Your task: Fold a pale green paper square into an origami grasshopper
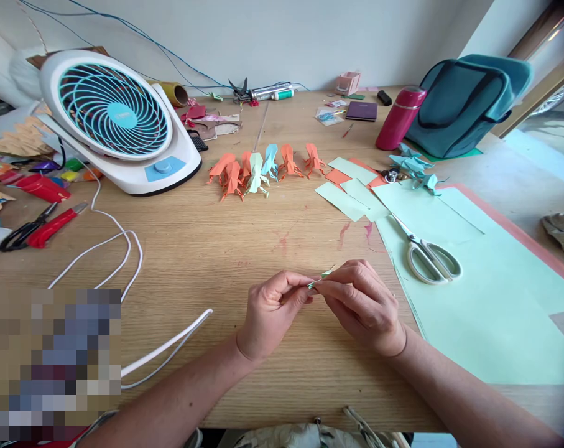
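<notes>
Near the front middle of the table, my left hand (275, 311) and my right hand (365, 308) meet at the fingertips. Both pinch a small light-green folded paper piece (311, 285), mostly hidden by the fingers; a thin pointed tip of it shows above the right fingers. Farther back stands a row of folded paper figures, several orange (288, 162), one pale green (256, 174) and one blue (270, 160). To their right lie pale green paper rectangles (341, 200) with orange pieces among them. White-handled scissors (433, 260) rest on large pale green sheets (491, 323).
A white fan (120, 115) stands at back left, its white cable (139, 249) looping across the table. Dark-handled scissors and a red cutter (53, 227) lie at left. At back right are a pink flask (400, 118), a teal bag (459, 106) and blue folded figures (412, 162).
</notes>
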`<move>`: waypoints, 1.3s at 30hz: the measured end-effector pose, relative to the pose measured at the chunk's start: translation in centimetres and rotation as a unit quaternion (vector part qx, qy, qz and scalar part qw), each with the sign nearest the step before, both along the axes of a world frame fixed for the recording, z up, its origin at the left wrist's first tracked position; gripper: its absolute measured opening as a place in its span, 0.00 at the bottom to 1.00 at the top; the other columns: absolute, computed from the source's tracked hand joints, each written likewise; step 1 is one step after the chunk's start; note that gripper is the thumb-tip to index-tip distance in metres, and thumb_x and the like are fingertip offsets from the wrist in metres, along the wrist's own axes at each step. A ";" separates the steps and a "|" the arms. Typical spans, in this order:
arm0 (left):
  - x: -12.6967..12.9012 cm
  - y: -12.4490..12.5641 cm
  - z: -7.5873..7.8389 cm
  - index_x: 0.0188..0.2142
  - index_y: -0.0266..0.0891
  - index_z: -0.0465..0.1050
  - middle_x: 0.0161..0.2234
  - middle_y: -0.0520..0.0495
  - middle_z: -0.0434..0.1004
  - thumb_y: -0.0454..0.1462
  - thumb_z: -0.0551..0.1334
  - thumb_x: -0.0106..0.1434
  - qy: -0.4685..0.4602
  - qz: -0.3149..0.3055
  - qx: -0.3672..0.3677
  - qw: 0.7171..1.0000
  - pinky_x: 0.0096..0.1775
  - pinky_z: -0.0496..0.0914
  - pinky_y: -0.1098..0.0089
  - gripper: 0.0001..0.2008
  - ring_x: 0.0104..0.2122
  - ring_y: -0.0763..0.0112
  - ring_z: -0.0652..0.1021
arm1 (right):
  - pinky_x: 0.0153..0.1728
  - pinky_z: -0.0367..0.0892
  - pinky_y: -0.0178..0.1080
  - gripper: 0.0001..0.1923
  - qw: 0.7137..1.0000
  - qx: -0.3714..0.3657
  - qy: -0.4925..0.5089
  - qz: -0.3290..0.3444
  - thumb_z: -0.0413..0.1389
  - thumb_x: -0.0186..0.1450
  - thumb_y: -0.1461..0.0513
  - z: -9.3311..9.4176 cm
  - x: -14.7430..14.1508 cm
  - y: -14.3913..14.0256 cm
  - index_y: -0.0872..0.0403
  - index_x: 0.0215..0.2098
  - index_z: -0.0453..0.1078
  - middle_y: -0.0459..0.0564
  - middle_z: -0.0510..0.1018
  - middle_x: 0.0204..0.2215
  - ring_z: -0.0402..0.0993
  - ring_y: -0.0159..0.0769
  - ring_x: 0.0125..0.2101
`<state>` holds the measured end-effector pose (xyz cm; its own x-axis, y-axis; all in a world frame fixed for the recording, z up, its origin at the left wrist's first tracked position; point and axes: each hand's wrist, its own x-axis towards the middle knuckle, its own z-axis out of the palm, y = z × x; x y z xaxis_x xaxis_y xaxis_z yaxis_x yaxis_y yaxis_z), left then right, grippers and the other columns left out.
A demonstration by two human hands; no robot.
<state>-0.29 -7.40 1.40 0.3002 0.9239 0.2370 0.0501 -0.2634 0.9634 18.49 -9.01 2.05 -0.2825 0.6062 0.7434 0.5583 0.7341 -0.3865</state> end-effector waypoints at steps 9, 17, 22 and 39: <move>-0.1 0.2 0.4 0.42 0.39 0.78 0.36 0.49 0.85 0.33 0.63 0.68 0.029 -0.012 0.080 0.996 0.35 0.77 0.78 0.06 0.31 0.76 0.82 | 0.33 0.65 0.41 0.20 1.000 0.003 -0.015 -0.007 0.56 0.66 0.73 0.1 0.0 0.3 0.48 0.52 0.72 0.50 0.75 0.33 0.70 0.35 0.31; -0.3 0.4 0.4 0.45 0.41 0.77 0.36 0.50 0.84 0.32 0.61 0.69 0.082 0.001 0.166 0.983 0.35 0.77 0.76 0.08 0.31 0.75 0.82 | 0.33 0.65 0.40 0.20 0.999 0.001 -0.033 -0.012 0.55 0.66 0.73 0.2 0.0 0.1 0.48 0.52 0.71 0.50 0.75 0.34 0.70 0.35 0.32; -0.3 0.4 0.4 0.44 0.41 0.78 0.35 0.50 0.84 0.33 0.62 0.69 0.097 0.010 0.180 0.979 0.33 0.76 0.77 0.07 0.30 0.75 0.82 | 0.33 0.66 0.40 0.16 1.000 -0.016 -0.015 -0.020 0.56 0.66 0.73 0.1 -0.2 0.1 0.50 0.49 0.71 0.49 0.75 0.33 0.70 0.34 0.32; -0.3 0.6 1.1 0.38 0.38 0.75 0.38 0.46 0.76 0.31 0.61 0.68 0.020 -0.007 0.148 0.989 0.29 0.76 0.78 0.03 0.28 0.77 0.78 | 0.34 0.66 0.43 0.06 0.993 -0.109 0.048 -0.009 0.57 0.67 0.69 0.2 -0.7 0.3 0.52 0.39 0.71 0.48 0.77 0.31 0.70 0.36 0.32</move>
<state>-0.56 -6.76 2.54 0.3277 0.8110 0.4847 0.0808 -0.5352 0.8408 17.76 -8.70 2.21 -0.2042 0.7600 0.6170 0.5241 0.6172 -0.5868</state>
